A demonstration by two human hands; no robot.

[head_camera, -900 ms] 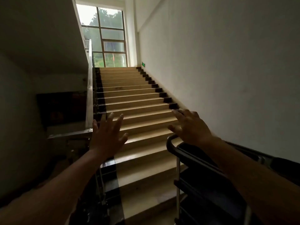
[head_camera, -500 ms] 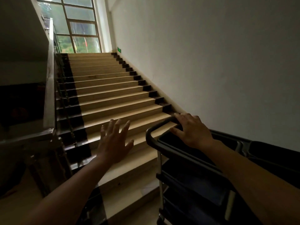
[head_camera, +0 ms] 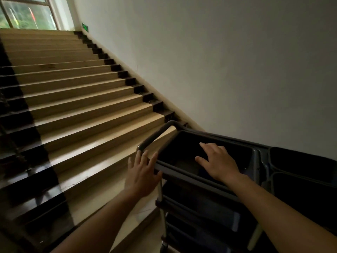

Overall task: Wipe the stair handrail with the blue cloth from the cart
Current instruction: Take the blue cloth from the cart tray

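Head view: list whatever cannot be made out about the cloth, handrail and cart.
Head view only:
Blue cloth: not discernible; the top tray is in deep shadow and the right hand covers part.
Handrail: not in view, beyond the left edge.
Lower shelves: dark, cut by the bottom edge.
Left hand: contact with the cart handle unclear.

Tan stairs (head_camera: 76, 99) climb ahead of me to a window (head_camera: 27, 13) at the top. A plain white wall (head_camera: 218, 61) runs up my right, edged by black stepped skirting (head_camera: 138, 88), with a small green sign (head_camera: 85, 27) near the landing.
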